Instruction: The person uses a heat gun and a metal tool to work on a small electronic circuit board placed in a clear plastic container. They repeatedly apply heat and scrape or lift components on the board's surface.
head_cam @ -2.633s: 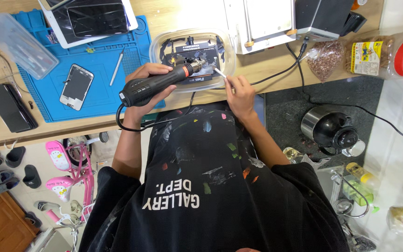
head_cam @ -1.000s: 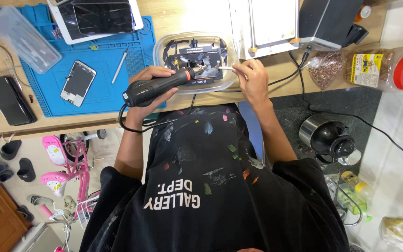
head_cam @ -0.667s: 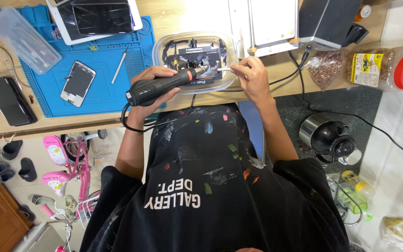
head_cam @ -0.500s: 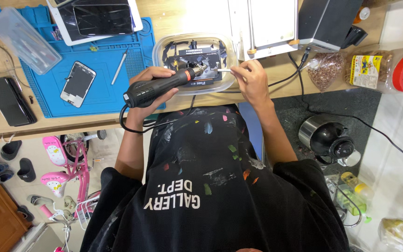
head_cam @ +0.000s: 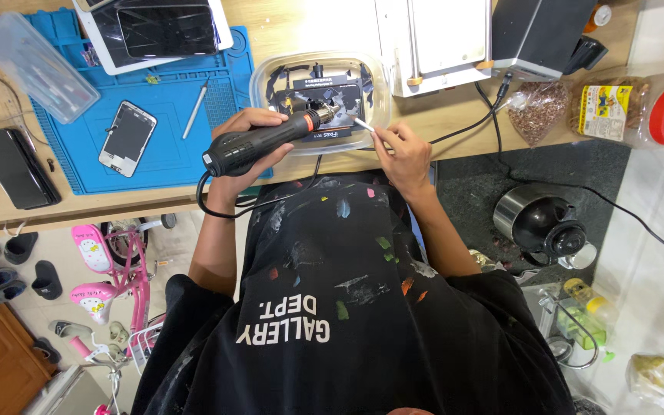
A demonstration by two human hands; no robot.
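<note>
My left hand (head_cam: 241,142) grips a black corded power tool (head_cam: 259,142) with an orange ring, its tip pointing into a clear plastic tray (head_cam: 264,75). In that tray lies a black fixture (head_cam: 323,96) with small dark parts around it. My right hand (head_cam: 403,150) pinches a thin pale tool (head_cam: 363,124) whose tip sits at the tray's near right edge, close to the power tool's tip. Both hands rest at the near edge of the wooden bench (head_cam: 301,23).
On the left, a blue work mat (head_cam: 163,146) carries a phone (head_cam: 127,138), a pen-like tool (head_cam: 194,110) and a tablet (head_cam: 167,31). A clear box (head_cam: 36,65) and a dark phone (head_cam: 15,167) lie further left. Grey machines (head_cam: 439,38) and jars (head_cam: 639,107) stand at the right.
My right hand has drawn back slightly toward my body, with the thin tool's tip now at the tray's edge. The power tool stays aimed into the tray.
</note>
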